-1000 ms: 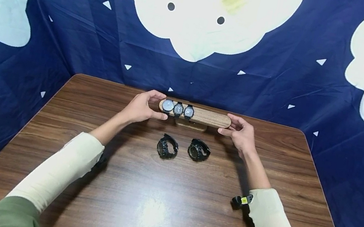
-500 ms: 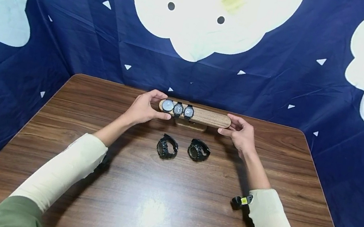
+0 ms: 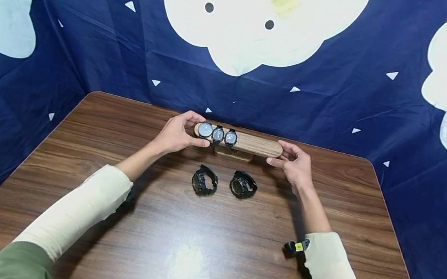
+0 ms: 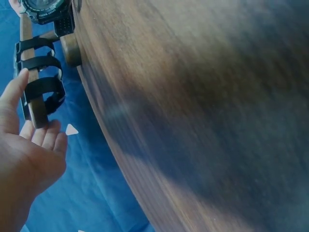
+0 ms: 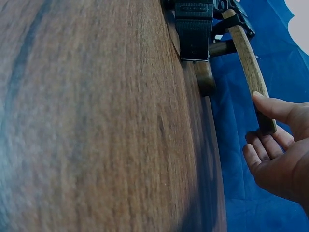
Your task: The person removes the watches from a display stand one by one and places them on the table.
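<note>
A wooden watch stand (image 3: 256, 145) is near the table's far edge, its bar running crosswise on a small base. Strapped side by side on its left part are a round-faced watch (image 3: 205, 130) and two squarish black watches, one in the middle (image 3: 218, 134) and one on the right (image 3: 230, 138). My left hand (image 3: 177, 132) grips the bar's left end, thumb in front and fingers behind. At the other end, my right hand (image 3: 297, 166) pinches the bare wood between thumb and fingers, as the right wrist view also shows.
Two bulky black watches lie on the table in front of the stand, one left (image 3: 199, 182) and one right (image 3: 238, 186). The brown wooden table (image 3: 133, 243) has blue cloud-print cloth (image 3: 99, 53) behind it and along both sides.
My left hand has shifted slightly right along the bar, its thumb now further over the front. My right hand, the stand and the watches stay in place.
</note>
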`<control>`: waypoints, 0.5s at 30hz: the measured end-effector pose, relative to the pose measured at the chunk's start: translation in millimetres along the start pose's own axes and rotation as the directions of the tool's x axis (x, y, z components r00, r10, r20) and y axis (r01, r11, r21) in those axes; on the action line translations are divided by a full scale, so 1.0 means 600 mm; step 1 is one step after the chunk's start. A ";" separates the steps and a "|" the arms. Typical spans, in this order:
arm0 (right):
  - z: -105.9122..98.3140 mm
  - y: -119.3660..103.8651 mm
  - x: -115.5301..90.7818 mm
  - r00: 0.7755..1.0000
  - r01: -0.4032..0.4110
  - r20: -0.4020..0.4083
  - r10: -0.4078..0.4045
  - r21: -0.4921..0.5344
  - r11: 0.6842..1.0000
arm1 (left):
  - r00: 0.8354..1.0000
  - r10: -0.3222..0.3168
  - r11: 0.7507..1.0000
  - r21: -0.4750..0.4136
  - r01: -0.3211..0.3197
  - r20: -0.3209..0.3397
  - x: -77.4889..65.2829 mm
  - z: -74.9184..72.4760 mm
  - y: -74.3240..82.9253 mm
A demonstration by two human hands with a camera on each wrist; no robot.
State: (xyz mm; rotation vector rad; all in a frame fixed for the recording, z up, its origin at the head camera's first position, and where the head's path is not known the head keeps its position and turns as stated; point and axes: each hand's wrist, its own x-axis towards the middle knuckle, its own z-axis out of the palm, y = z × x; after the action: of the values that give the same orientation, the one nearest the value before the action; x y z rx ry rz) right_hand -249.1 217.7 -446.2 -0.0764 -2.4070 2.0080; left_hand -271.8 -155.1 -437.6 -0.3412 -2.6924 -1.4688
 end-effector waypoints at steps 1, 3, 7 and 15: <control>0.000 0.000 0.000 1.000 0.000 0.000 0.000 0.000 1.000 | 1.000 0.000 1.000 0.000 0.000 0.000 0.000 0.000 0.000; 0.000 0.000 0.001 1.000 -0.002 0.000 0.002 0.003 1.000 | 1.000 0.001 1.000 0.002 -0.001 0.002 0.001 0.000 -0.001; -0.001 0.000 0.002 1.000 -0.005 0.006 0.005 -0.002 1.000 | 1.000 0.003 1.000 0.012 -0.003 0.006 0.002 0.000 -0.002; -0.001 0.001 0.002 1.000 -0.010 0.003 0.010 0.008 1.000 | 1.000 -0.003 1.000 0.012 0.003 0.011 0.002 -0.001 -0.001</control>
State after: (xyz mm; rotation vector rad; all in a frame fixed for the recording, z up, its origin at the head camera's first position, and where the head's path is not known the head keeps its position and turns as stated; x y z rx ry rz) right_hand -250.4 218.3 -447.0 -0.0856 -2.4050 2.0228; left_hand -273.0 -155.9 -437.8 -0.3461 -2.7102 -1.4550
